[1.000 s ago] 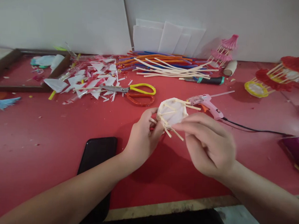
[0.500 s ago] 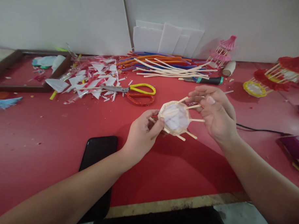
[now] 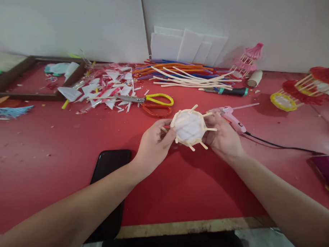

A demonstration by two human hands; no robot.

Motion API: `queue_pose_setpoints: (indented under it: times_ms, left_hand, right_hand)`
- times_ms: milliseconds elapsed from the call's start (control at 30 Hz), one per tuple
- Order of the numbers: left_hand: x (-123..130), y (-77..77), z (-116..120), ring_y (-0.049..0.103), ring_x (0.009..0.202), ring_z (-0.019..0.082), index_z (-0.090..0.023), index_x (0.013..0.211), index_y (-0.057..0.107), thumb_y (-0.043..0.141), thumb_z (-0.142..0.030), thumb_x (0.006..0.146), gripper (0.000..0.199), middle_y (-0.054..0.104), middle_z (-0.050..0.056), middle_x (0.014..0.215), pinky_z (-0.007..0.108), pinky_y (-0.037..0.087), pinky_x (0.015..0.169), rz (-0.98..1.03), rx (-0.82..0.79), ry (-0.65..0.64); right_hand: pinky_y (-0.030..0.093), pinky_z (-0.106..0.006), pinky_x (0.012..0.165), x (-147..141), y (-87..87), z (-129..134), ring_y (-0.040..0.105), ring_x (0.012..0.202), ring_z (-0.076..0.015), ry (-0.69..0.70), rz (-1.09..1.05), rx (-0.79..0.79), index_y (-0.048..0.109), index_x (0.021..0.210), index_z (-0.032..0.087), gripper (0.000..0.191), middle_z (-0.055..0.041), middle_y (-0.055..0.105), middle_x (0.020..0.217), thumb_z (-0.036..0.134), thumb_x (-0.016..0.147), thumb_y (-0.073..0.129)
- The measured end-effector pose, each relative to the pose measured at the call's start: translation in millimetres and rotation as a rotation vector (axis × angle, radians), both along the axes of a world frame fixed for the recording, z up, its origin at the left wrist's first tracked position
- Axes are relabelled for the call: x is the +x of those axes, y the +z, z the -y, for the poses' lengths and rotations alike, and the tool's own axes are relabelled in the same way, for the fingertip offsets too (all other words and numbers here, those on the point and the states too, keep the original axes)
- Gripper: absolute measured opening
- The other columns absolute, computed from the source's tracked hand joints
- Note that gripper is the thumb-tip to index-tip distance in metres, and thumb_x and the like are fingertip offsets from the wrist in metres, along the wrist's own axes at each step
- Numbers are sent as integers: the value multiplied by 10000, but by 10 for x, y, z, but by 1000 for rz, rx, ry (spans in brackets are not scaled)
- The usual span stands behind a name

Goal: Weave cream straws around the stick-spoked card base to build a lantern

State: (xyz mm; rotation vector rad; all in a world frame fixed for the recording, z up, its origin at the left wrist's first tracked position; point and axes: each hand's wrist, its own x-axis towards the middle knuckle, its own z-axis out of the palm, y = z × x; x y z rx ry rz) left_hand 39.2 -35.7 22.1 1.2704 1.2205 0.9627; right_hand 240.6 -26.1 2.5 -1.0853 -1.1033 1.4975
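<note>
A round craft-stick frame, a white disc with a cream rim and several short sticks poking outward, is held above the red table. My left hand pinches its left edge, thumb on the face and fingers behind. At its right edge, my right hand curls round the sticks, with some fingertips hidden behind the frame. Just beyond that hand lies a pink glue gun with a clear glue stick in its back and a black cord. Scissors with yellow and red handles rest behind the frame.
A black phone lies by my left forearm. At the back are white and plastic scraps, cream pipe cleaners, a dark-handled cutter and white sheets. Pink and red lanterns stand at right.
My right hand has lowered and closed in on the frame's right side. The frame has shifted slightly left, and the glue gun now shows behind my right hand. The view has tilted a little.
</note>
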Motion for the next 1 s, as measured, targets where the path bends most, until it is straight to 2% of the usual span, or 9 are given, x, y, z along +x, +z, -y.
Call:
queue_pose_setpoints:
  times_ms: [100,267,433,600,800,1000]
  left_hand:
    - [5,2,-2,692,725,179,-172,1108,608,632,-365,860,315,673,15,766,317,610,699,57,-13,17]
    - [13,0,6,674,696,172,-170,1093,612,652,-373,845,323,657,13,761,326,620,667,102,-84,47]
    - [18,11,11,694,726,181,-181,1062,597,653,-358,851,281,679,23,801,318,631,633,184,-129,21]
    - [-12,-40,6,680,735,176,-212,1109,598,623,-366,877,279,681,32,859,324,629,632,120,-79,-5]
    - [-23,-50,12,670,738,173,-200,1147,586,628,-386,882,326,669,39,872,325,639,633,117,-75,-15]
    - [-21,-47,6,670,574,143,-212,1203,543,617,-392,892,367,683,21,841,326,632,601,57,-62,-9]
  right_hand:
    - [593,-438,730,-23,-70,17,721,887,-258,19,28,39,658,1050,241,543,-77,751,924,647,938,315]
    - [594,-426,703,-14,-118,50,714,926,-254,-40,9,107,605,1131,293,392,-56,741,1048,575,927,425]
    - [598,-417,681,-20,-125,85,704,956,-257,-39,3,127,578,1178,283,442,-74,721,1086,605,933,399]
    - [606,-401,656,-21,-101,127,701,954,-253,-68,6,163,590,1215,275,463,-83,679,1191,600,907,474]
    - [612,-403,633,-24,-36,141,697,950,-261,-59,25,161,624,1189,254,471,-94,664,1225,590,872,535]
    - [610,-433,719,-34,-81,126,678,1028,-270,-72,116,227,602,1195,231,452,-110,668,1199,562,920,464]
